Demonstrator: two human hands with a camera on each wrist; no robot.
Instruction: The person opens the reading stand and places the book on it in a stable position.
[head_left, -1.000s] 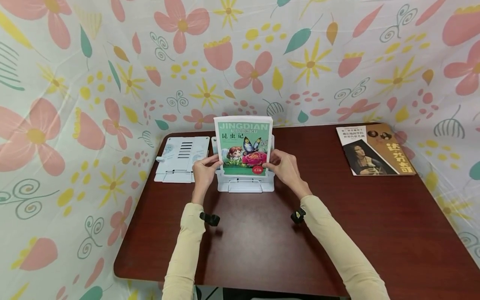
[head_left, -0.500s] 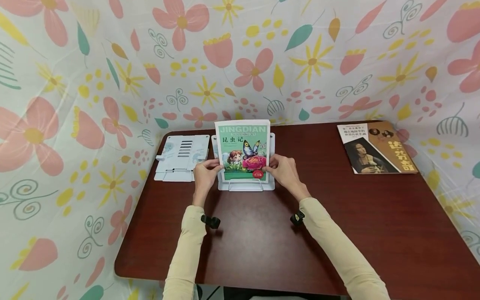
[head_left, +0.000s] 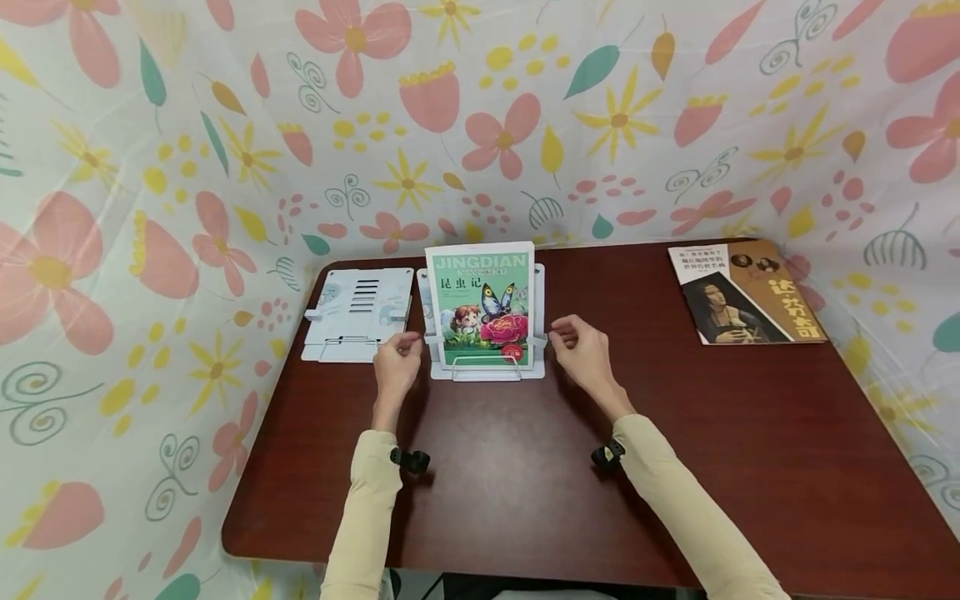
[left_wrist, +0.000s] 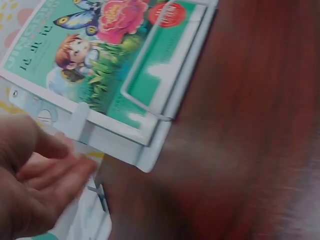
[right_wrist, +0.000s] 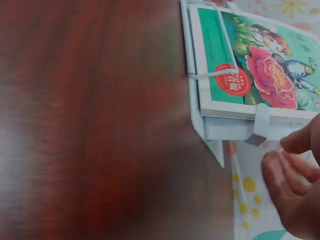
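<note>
Reviewing from my remote position, I am finding the left hand (head_left: 397,365) with its thumb and fingers bending loosely and gripping nothing. The right hand (head_left: 587,354) is showing the same loose bend and is likewise gripping nothing. Whether thumb and fingertips are touching within either hand, I cannot tell. The green book (head_left: 483,304) is leaning back on a white stand (head_left: 437,369) between the two sets of fingers, a wire loop (right_wrist: 212,74) crossing its lower cover. A side tab (left_wrist: 78,123) is standing just beyond the left fingers; a matching tab (right_wrist: 260,122) is standing near the right fingertips.

On clearance, I am noting the left fingers hovering in a narrow passage, the stand's edge near them on the right and a second stand (head_left: 337,323) lying close on their left. The right fingers are having wider room: the tabletop (head_left: 487,483) is extending rightward to a brown-and-white book (head_left: 750,292), well apart. Below both hands, a deep stretch is running to the near edge.

The surface is showing glossy dark red-brown, reflecting a pale patch of light. Beyond the fingers, a floral sheet (head_left: 525,208) is hanging along the back and both sides.
</note>
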